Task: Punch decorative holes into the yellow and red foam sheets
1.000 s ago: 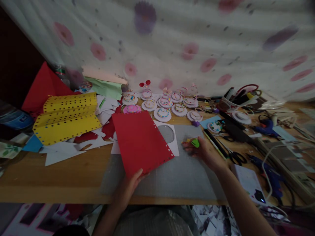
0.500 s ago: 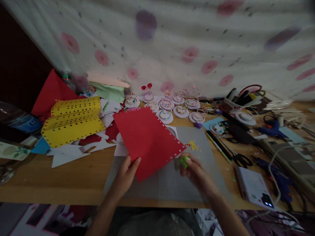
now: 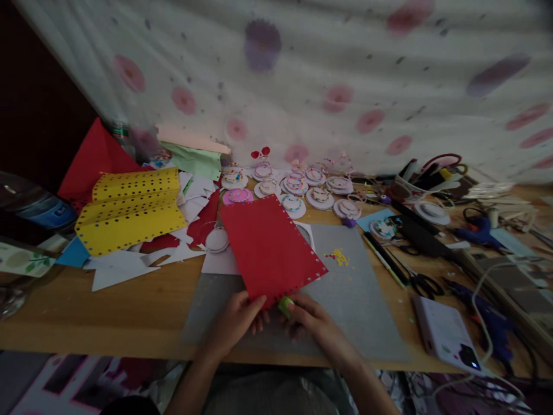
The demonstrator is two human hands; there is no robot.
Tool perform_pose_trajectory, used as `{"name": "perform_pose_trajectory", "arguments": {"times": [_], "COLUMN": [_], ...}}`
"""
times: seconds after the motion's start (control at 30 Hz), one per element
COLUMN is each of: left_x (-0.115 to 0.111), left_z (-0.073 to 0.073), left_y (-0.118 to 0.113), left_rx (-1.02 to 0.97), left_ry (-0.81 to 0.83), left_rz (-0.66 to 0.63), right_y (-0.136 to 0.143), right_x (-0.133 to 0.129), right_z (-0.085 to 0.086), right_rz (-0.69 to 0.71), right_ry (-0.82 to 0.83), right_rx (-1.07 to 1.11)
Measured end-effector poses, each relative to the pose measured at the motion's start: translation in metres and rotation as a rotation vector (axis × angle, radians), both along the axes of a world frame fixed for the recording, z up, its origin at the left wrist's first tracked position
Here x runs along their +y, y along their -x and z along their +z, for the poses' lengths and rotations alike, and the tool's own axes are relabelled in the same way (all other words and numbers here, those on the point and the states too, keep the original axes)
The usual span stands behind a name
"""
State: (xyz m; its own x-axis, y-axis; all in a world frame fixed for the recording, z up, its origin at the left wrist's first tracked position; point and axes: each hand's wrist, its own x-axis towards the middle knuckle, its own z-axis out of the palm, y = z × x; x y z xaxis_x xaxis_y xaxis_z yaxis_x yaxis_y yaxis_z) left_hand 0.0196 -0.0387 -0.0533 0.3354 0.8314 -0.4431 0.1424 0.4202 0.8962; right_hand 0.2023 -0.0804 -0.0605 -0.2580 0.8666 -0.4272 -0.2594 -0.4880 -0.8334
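Note:
My left hand (image 3: 244, 317) pinches the near corner of a red sheet of paper (image 3: 272, 248), thumb on top. Small punched holes run along the sheet's right and near edges. In my right hand (image 3: 309, 317) is a small green craft punch (image 3: 286, 307), held at the sheet's near edge, close to the left fingers. Whether the paper sits inside the punch's slot cannot be made out. Beneath the sheet lies a grey mat (image 3: 345, 311), with a little heap of yellow and red paper bits (image 3: 339, 257) on it.
Small decorated paper hats (image 3: 319, 197) stand along the back. Left are a punched yellow sheet (image 3: 129, 210), white scraps (image 3: 121, 268) and a bottle (image 3: 38, 202). At right lie scissors (image 3: 425, 282), a power bank (image 3: 444, 331), blue glue guns (image 3: 479, 230) and a pen cup (image 3: 410, 187).
My right hand has moved left with the green punch, from the sheet's right corner to its near edge. The red sheet has turned and shifted slightly right.

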Motion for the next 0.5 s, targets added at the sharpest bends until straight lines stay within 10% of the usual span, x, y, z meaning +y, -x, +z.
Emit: {"name": "perform_pose_trajectory", "arguments": {"times": [0.5], "left_x": [-0.003], "left_z": [-0.004], "left_y": [0.009], "left_rx": [-0.059], "left_ry": [-0.086], "left_rz": [0.053], "right_y": [0.028], "right_x": [-0.005], "right_z": [0.011], "right_rz": [-0.082], "right_ry": [0.176], "right_rx": [0.286]}}
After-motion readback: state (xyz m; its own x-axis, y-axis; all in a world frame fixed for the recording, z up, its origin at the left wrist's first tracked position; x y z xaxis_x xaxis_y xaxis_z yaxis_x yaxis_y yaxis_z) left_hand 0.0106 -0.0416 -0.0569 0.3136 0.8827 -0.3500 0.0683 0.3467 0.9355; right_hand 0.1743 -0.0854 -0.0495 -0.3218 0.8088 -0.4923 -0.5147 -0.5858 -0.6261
